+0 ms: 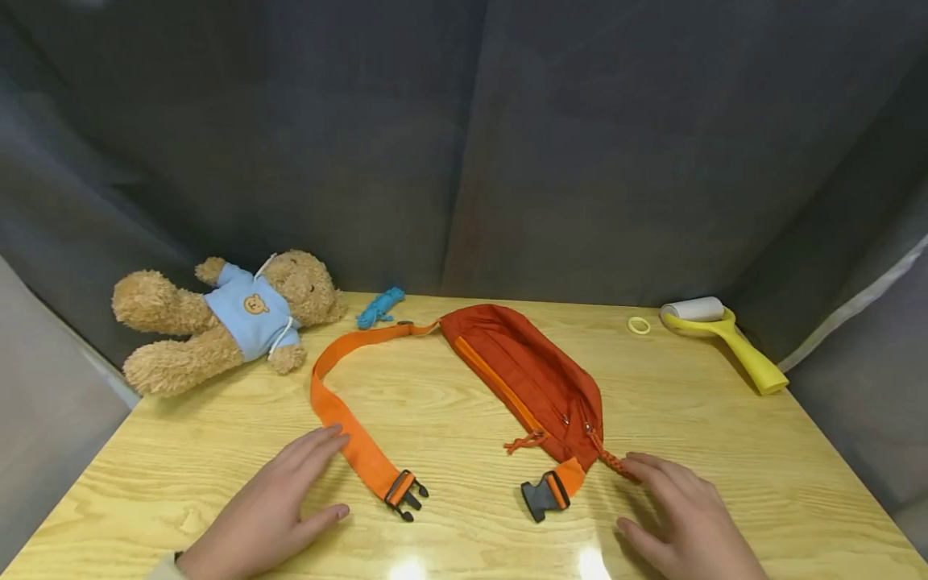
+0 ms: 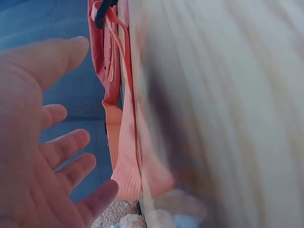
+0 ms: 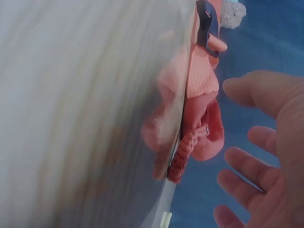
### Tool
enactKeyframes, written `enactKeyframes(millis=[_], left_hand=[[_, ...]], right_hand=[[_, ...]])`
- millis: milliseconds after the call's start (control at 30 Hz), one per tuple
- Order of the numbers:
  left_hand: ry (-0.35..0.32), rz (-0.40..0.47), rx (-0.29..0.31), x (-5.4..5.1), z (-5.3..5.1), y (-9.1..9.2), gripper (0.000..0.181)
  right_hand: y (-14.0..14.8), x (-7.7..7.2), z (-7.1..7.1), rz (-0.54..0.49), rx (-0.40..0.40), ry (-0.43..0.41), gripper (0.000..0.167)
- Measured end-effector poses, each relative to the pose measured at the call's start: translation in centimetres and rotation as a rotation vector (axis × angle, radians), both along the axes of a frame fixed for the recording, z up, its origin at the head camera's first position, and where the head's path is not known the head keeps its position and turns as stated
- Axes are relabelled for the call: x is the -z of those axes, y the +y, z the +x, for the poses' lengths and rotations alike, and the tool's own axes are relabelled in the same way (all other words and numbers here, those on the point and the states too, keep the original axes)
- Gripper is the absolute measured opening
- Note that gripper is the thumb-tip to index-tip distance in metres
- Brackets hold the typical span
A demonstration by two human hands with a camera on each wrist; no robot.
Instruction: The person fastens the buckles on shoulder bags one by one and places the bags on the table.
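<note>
A red waist bag lies on the table, its orange strap curving out to the left. At the strap's end is a black prong buckle half; the socket half sits on a short strap by the bag's near end. My left hand hovers beside the strap, fingers spread and holding nothing; its fingertips overlap the strap's edge in the head view. The right hand is near the braided zipper pull, fingers loosely extended. In the right wrist view, a gap shows between that hand and the bag.
A teddy bear in a blue top lies at the back left, next to a bundle of blue cord. At the back right are a small yellow ring and a yellow-handled lint roller. Dark curtains stand behind the table.
</note>
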State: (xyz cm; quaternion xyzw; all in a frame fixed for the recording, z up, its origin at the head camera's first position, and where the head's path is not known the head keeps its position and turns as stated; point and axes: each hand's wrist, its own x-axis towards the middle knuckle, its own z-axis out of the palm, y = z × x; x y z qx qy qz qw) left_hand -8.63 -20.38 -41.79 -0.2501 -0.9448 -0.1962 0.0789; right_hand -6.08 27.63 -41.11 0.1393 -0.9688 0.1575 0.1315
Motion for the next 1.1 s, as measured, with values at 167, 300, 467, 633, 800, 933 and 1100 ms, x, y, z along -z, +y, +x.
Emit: enactKeyframes(millis=[167,300,467,633,800,933,1100], left_hand=[[-0.005,0.025,0.024,0.1,-0.3,0.6,0.078],[-0.006,0.032,0.038,0.3,-0.5,1.0,0.078],[-0.052,0.041,0.050,0.2,-0.6,1.4,0.077],[-0.101,0.047,0.079,-0.1,-0.7,1.8,0.076],[-0.124,0.041,0.085,-0.2,-0.6,2.1,0.076],[-0.125,0.058,0.093,-0.1,-0.7,2.5,0.076],[-0.182,0.084,0.108,0.1,-0.9,3.0,0.077]], right_hand=[[-0.6,0.3,0.1,-0.009,-0.006,-0.003,0.067],[-1.0,0.5,0.1,-0.016,-0.019,-0.006,0.065],[-1.5,0.6,0.1,-0.025,-0.036,0.003,0.064],[-2.0,0.9,0.0,-0.049,-0.067,0.034,0.063],[-2.3,1.2,-0.1,-0.090,-0.072,0.024,0.063],[-2.7,1.1,-0.2,-0.126,-0.059,-0.027,0.063],[-3.2,1.1,-0.3,-0.134,-0.078,-0.045,0.060]])
